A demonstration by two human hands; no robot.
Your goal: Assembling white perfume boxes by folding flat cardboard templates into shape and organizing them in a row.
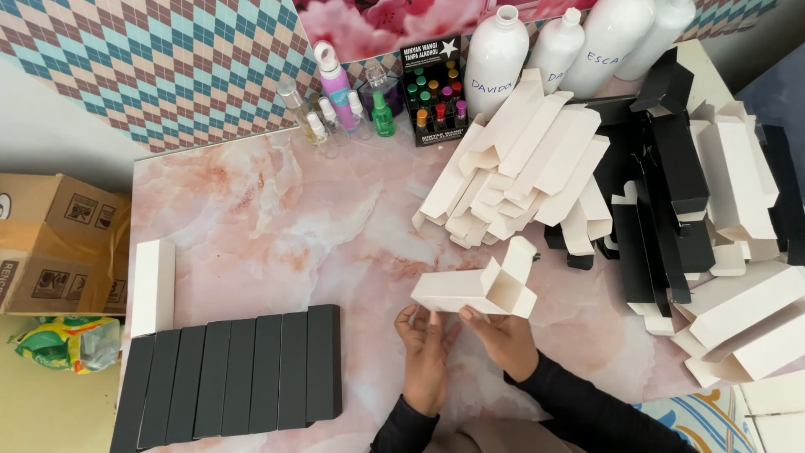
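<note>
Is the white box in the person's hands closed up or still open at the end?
Open: the white box has its right-end flaps spread apart.

1. A pink marble-patterned table (277,218) carries everything; its middle is bare.
2. At 7 o'clock a row of closed black boxes (235,377) lies side by side, touching.
3. At 9 o'clock one closed white box (153,287) lies just above that row's left end.
4. At 1 o'clock a heap of open white cartons (520,168) is piled.
5. At 3 o'clock black and white cartons (696,218) lie mixed in a bigger heap.
6. At 12 o'clock stand small bottles (335,109), a black display of vials (434,92) and tall white bottles (495,59).
</note>
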